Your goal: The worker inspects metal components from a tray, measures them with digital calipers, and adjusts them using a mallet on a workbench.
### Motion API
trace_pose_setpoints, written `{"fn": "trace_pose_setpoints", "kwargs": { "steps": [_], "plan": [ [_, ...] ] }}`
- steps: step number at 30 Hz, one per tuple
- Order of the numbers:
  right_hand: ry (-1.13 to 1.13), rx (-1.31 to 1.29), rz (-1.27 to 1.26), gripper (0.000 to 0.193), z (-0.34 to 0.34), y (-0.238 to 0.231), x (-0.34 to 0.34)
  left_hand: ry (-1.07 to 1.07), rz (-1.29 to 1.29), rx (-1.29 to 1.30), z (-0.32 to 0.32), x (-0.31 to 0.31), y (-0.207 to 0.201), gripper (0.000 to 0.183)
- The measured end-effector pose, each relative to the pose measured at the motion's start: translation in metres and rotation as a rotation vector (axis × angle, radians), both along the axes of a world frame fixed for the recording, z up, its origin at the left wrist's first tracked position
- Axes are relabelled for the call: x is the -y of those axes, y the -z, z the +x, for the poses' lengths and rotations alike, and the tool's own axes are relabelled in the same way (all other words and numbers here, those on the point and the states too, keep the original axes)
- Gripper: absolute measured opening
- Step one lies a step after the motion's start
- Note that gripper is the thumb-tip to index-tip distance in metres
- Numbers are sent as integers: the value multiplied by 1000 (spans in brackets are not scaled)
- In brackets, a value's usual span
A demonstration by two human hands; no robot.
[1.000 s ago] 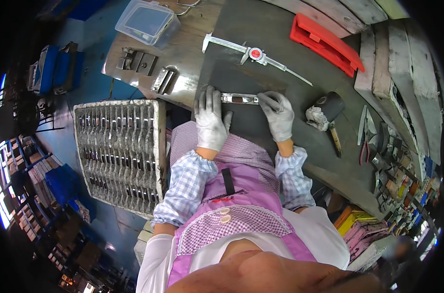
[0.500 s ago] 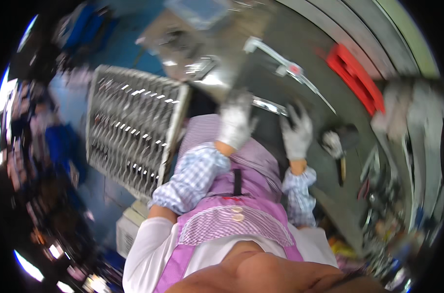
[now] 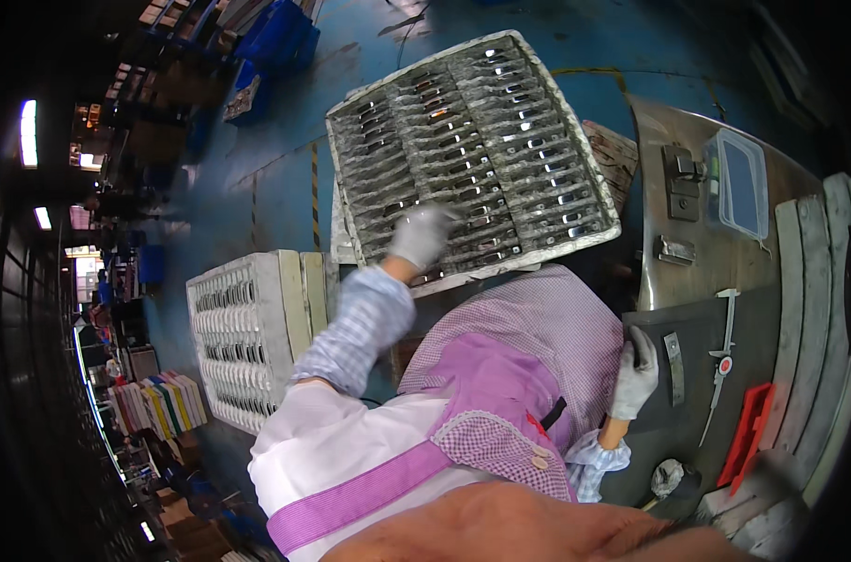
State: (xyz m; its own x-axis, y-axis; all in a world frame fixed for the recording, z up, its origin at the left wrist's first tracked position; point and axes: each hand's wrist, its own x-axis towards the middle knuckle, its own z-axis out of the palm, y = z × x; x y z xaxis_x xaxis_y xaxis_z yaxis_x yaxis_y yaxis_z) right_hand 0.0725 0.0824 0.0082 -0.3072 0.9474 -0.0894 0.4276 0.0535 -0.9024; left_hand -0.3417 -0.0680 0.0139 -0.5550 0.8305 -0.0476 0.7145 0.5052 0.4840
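My left hand [image 3: 421,234], in a white glove, reaches over the near edge of a large grey tray [image 3: 589,245]. Its fingers are smeared by motion among small shiny metal parts [image 3: 486,208] standing in slotted rows, so a hold on one cannot be made out. On the right, my gloved right hand [image 3: 636,375] rests at the dark mat's edge, fingers stretched and slightly bent, with nothing visible in them. Just beside it lies a flat, narrow metal piece [image 3: 674,368] with holes.
A caliper [image 3: 722,363] and a red holder [image 3: 747,436] lie on the dark mat [image 3: 692,426]. Beyond are metal blocks [image 3: 680,183] and a clear plastic box [image 3: 739,183]. Another filled tray [image 3: 280,314] stands at left. A hammer-like tool [image 3: 671,480] lies near the right forearm.
My view and body have turned left toward the large tray. My left hand has left the metal piece on the mat and moved over the tray; my right hand stays beside that piece.
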Motion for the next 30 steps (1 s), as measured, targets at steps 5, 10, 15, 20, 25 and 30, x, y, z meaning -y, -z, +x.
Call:
{"fn": "trace_pose_setpoints", "kwargs": {
  "steps": [5, 10, 15, 20, 25, 30],
  "plan": [
    [-21, 129, -35, 27, -30, -17, -11, -215, -143, -66, -172, 60, 60, 25],
    [-151, 355, -34, 28, -26, -11, 2, -16, -36, -92, -192, 47, 105, 30],
    [-144, 558, -28, 27, -6, -6, 15, -282, -151, -463, -241, -13, 89, 22],
    [-299, 578, 210, 24, -31, -7, 7, -340, -395, -245, -284, -2, 86, 37],
    [-260, 483, 239, 24, -27, -11, 14, -178, -419, -428, -206, -27, 18, 39],
    [-143, 144, 341, 30, -77, -69, 4, 496, 11, 226, 60, -99, -17, 25]
  ]
}}
